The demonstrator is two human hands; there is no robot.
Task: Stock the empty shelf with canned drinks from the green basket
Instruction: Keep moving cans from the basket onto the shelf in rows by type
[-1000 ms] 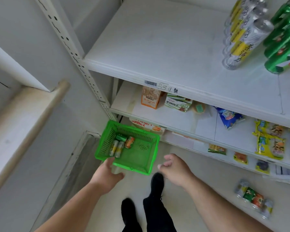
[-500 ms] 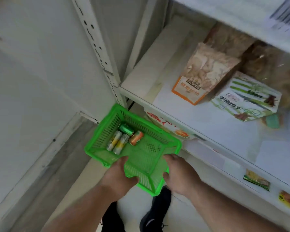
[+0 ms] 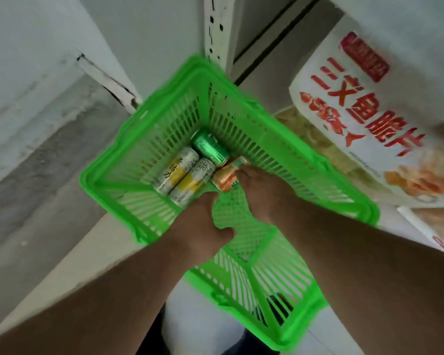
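Observation:
The green basket (image 3: pixel 98 187) sits on the floor beside the shelf post. At its far end lie a green can (image 3: pixel 209 148), two white-and-yellow cans (image 3: pixel 174 174) side by side, and an orange can (image 3: pixel 223 179). Both my hands are inside the basket. My right hand (image 3: pixel 263 193) has its fingers curled over the orange can. My left hand (image 3: pixel 204 224) reaches the near end of the closer white-and-yellow can (image 3: pixel 194 184); its fingertips are hidden behind the hand.
A large white snack bag with red lettering (image 3: pixel 364 119) fills the low shelf at the right, close to the basket. The perforated shelf post (image 3: pixel 215 29) rises just behind the basket. A grey wall and skirting run along the left.
I have bent much closer to the basket. Both hands left its near rim and went inside, the right onto the orange can, the left to the white-and-yellow cans.

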